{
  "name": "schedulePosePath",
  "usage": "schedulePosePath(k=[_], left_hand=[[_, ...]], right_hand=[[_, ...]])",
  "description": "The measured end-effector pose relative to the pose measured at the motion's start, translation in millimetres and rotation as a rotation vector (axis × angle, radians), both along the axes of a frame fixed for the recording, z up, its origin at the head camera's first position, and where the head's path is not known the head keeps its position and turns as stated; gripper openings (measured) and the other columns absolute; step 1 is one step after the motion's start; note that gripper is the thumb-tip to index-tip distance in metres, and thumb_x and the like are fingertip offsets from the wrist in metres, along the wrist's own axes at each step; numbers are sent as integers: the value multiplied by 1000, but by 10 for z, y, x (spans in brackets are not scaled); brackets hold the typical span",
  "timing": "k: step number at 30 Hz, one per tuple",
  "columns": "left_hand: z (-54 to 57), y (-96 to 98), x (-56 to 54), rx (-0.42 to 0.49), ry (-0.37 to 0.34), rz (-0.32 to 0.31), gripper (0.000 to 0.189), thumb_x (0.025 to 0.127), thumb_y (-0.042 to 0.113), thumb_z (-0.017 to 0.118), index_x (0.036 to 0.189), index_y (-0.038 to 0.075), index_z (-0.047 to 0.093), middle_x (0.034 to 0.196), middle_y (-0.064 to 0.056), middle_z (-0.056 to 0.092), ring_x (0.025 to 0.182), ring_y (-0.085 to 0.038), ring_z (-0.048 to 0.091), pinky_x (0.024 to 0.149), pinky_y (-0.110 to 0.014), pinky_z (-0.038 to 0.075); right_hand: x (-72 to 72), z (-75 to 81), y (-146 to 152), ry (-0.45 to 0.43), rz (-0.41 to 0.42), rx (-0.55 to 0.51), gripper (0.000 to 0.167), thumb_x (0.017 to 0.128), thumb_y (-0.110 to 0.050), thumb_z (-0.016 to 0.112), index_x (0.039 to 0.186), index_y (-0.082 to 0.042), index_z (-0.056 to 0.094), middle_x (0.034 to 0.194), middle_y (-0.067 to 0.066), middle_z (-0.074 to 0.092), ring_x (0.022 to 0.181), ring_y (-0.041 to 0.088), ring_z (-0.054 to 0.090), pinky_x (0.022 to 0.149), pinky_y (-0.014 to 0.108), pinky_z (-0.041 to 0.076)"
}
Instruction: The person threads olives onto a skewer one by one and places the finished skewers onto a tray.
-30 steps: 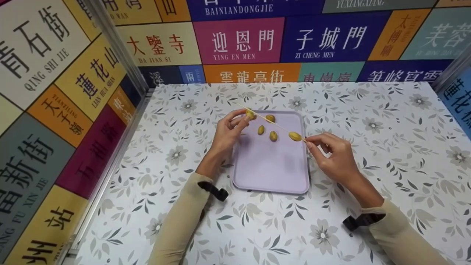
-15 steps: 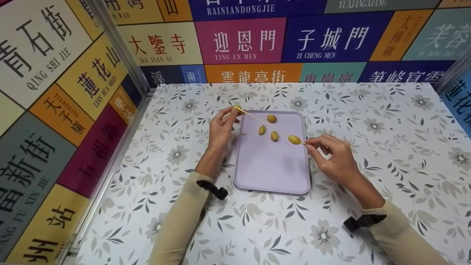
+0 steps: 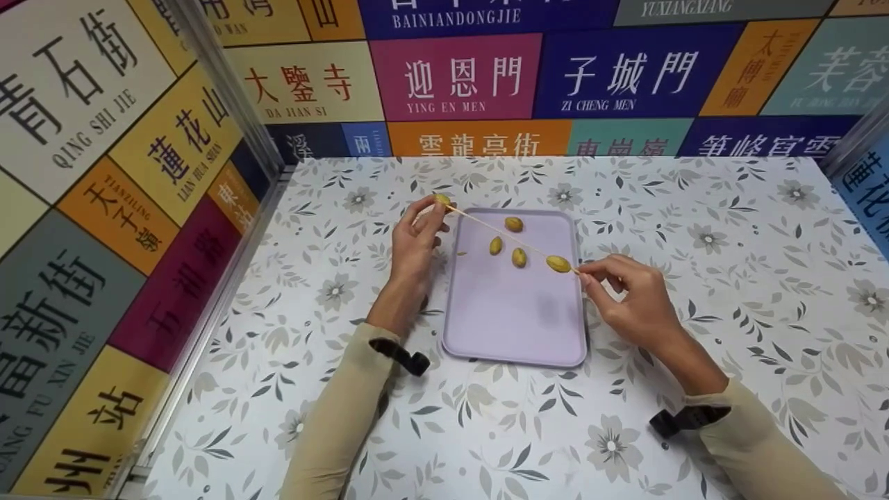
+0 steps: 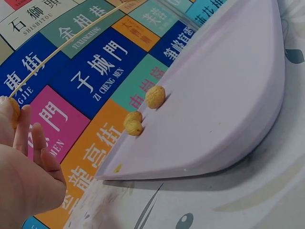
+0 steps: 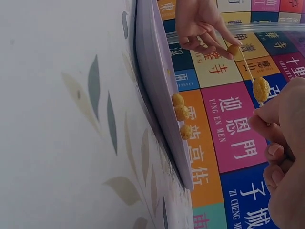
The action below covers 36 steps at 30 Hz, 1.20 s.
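Observation:
My left hand [image 3: 414, 239] pinches a yellow-green, olive-like fruit [image 3: 443, 199] between thumb and fingers, at the far-left end of a thin wooden skewer [image 3: 486, 224]. The skewer slopes across above the tray to my right hand [image 3: 632, 295], whose thumb and index finger pinch its other end. Just beyond those fingertips, a second olive-like fruit [image 3: 558, 264] is threaded on the skewer, seen also in the right wrist view as a wrinkled yellow fruit [image 5: 260, 89]. How far the skewer enters the left-hand fruit is partly hidden by the fingers.
A pale purple tray [image 3: 514, 312] lies under the skewer. Three loose fruits rest on it: a rounder fruit [image 3: 514, 223] and two others nearer. A tiny yellow scrap [image 3: 462, 253] lies by its left rim. Panels with lettering [image 3: 455, 76] stand behind the flower-patterned tabletop [image 3: 333, 417].
My left hand has moved left with its fruit, from over the tray's far-left corner to just outside it, to the skewer's far end. My right hand has hardly moved.

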<state>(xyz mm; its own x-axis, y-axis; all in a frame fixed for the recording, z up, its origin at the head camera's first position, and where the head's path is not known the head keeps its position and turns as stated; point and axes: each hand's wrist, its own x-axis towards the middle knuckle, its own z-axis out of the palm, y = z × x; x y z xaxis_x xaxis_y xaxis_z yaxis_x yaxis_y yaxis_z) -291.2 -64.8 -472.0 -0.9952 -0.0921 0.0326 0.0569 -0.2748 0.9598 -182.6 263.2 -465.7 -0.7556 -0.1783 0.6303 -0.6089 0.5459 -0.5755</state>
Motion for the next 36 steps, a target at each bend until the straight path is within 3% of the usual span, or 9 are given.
schedulePosePath(k=[6, 12, 17, 26, 36], left_hand=[[21, -5, 18, 51, 23, 14, 36, 97, 29, 85, 130, 24, 72, 107, 2, 83, 89, -12, 67, 81, -36, 45], [22, 25, 38, 37, 57, 22, 34, 96, 25, 86, 127, 22, 72, 105, -1, 83, 92, -20, 67, 78, -31, 46], [9, 26, 35, 32, 33, 21, 32, 95, 25, 87, 124, 20, 73, 110, -3, 83, 98, -23, 70, 79, -31, 46], [35, 3, 53, 45, 26, -69, 38, 98, 24, 83, 135, 20, 72, 124, -4, 82, 94, -15, 71, 78, -27, 46], [26, 56, 71, 71, 60, -105, 34, 101, 19, 80, 133, 15, 70, 124, -7, 82, 88, -14, 68, 73, -27, 46]], right_hand=[[15, 3, -14, 16, -6, 13, 17, 91, 4, 82, 102, -10, 85, 77, -6, 68, 67, 5, 44, 60, 24, 35], [35, 17, -28, 3, -4, 25, 17, 92, 3, 81, 103, -10, 84, 75, -8, 66, 64, 15, 47, 60, 22, 35], [40, 20, -34, -6, -2, 29, 16, 93, 3, 81, 103, -9, 84, 76, -8, 66, 65, 14, 47, 61, 21, 35], [31, -16, -54, -3, -14, 31, 12, 93, 4, 81, 101, -5, 83, 78, -5, 67, 65, 18, 47, 62, 20, 33], [46, -35, -58, 33, -37, 27, 15, 91, 5, 83, 101, -6, 84, 79, -4, 68, 69, 15, 48, 64, 23, 35]])
